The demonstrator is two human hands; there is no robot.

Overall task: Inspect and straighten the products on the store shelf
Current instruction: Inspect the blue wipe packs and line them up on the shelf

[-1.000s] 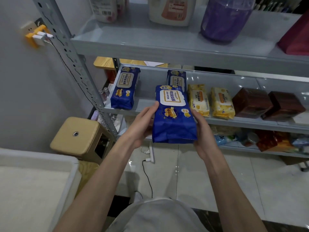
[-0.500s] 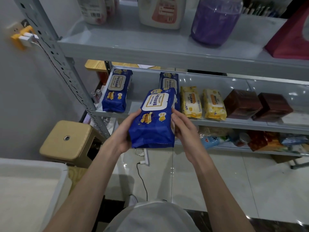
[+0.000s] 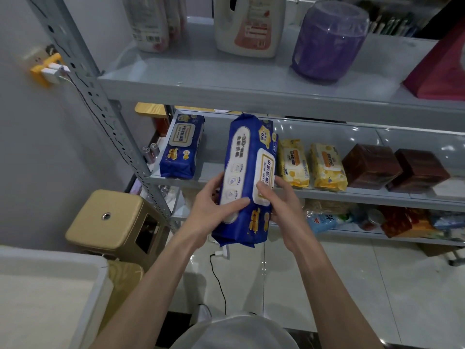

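Left hand (image 3: 213,212), right hand (image 3: 283,205) around wipes pack (image 3: 247,157)

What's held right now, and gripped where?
Both hands hold one blue wipes pack: left hand on its left edge, right hand on its right edge, both at the lower half.

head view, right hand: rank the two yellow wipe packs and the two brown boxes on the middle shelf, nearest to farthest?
From the right hand:
1. left yellow pack, just above the hand, beside the held blue pack.
2. right yellow pack, next along to the right.
3. left brown box, further right.
4. right brown box, far right of the row.
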